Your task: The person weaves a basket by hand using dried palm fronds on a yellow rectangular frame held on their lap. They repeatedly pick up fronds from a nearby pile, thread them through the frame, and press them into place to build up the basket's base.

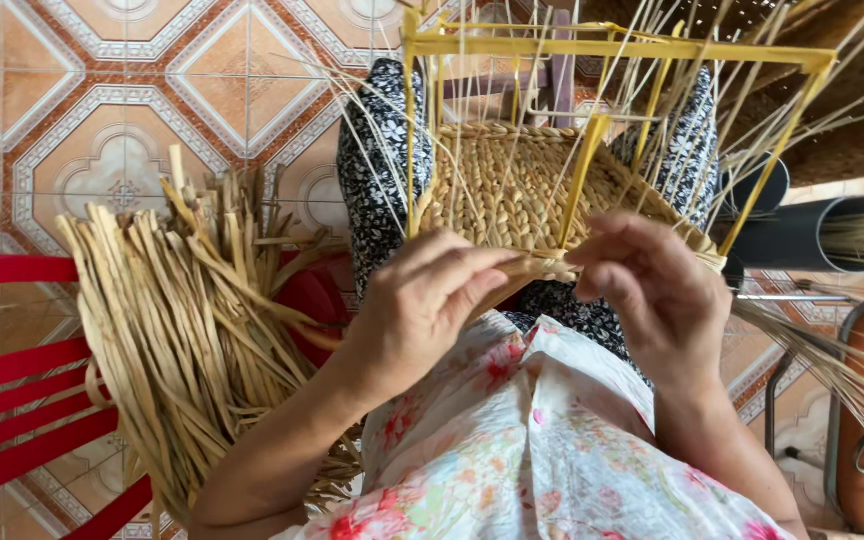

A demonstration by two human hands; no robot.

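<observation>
Floral lap, two hands weaving.
Left hand (422, 300) and right hand (647, 290) pinch a straw strand (547, 266) between them, lying crosswise; basket (522, 185) just beyond.

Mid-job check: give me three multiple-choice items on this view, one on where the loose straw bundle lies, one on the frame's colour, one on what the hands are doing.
1. Where does the loose straw bundle lie?
A. On the red chair at the person's left
B. Inside the black pipe
C. On top of the frame

2. What colour is the frame around the woven basket?
A. Blue
B. Yellow
C. White

3. What are the hands doing?
A. Resting flat in the lap
B. Holding scissors
C. Pinching a strand at the basket's near edge

Answers:
1 A, the bundle drapes over the red slats.
2 B, its bars are yellow.
3 C, the left hand and right hand meet at the strand.
</observation>
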